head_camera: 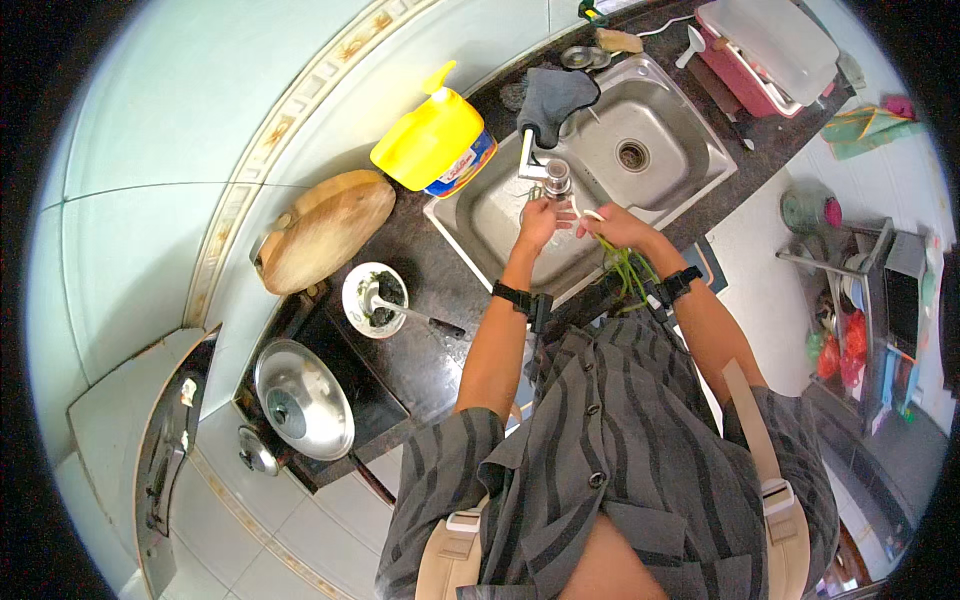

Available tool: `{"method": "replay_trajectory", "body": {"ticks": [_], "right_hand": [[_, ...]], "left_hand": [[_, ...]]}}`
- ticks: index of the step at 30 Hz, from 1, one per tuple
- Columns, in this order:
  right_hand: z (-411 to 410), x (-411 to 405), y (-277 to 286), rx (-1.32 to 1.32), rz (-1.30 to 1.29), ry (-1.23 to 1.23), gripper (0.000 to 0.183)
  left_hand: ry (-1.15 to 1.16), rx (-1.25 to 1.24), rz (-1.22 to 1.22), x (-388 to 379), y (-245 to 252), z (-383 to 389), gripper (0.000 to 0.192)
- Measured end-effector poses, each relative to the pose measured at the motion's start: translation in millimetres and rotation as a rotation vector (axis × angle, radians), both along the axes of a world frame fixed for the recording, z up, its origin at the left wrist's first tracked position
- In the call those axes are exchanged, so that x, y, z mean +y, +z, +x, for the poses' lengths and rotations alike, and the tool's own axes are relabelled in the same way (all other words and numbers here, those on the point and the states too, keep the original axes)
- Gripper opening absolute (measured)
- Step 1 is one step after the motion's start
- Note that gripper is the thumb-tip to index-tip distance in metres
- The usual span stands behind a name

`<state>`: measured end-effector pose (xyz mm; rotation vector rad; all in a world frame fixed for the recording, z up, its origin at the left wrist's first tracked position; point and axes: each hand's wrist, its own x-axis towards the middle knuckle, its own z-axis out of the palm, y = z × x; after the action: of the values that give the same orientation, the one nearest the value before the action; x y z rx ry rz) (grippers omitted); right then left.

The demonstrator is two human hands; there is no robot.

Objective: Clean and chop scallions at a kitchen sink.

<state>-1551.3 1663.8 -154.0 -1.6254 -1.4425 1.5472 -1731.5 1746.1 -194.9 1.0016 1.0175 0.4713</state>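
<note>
Both hands are over the left basin (495,214) of a steel double sink, close to the tap (556,172). My right hand (619,225) grips a small bunch of spring onions (628,270). Their white ends point towards the tap, and the green leaves hang over the sink's front edge beside my right wrist. Just left of them, my left hand (540,225) is under the tap with its fingers apart and seems to hold nothing. A grey cloth (559,97) drapes behind the tap lever.
Left of the sink stand a yellow pump bottle (431,142), wooden chopping boards (330,236) and a white bowl (351,307) with dark greens and a black-handled spoon (409,311). A lidded pan (307,397) sits on the hob. A pink box (735,67) stands right.
</note>
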Motion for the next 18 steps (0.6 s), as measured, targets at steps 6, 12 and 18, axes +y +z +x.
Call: {"method": "replay_trajectory", "body": {"ticks": [6, 12, 18], "right_hand": [[-22.9, 17.0, 9.4, -0.028, -0.218, -0.076, 0.04], [-20.8, 28.7, 5.9, -0.382, 0.203, -0.166, 0.03], [-18.0, 32.9, 9.2, -0.261, 0.328, -0.042, 0.021]], "left_hand": [[0.134, -0.188, -0.226, -19.4, 4.7, -11.4, 0.023], [0.026, -0.037, -0.053, -9.2, 17.0, -23.9, 0.019], [-0.18, 0.114, 0.148, -7.7, 24.0, -22.7, 0.018]]}}
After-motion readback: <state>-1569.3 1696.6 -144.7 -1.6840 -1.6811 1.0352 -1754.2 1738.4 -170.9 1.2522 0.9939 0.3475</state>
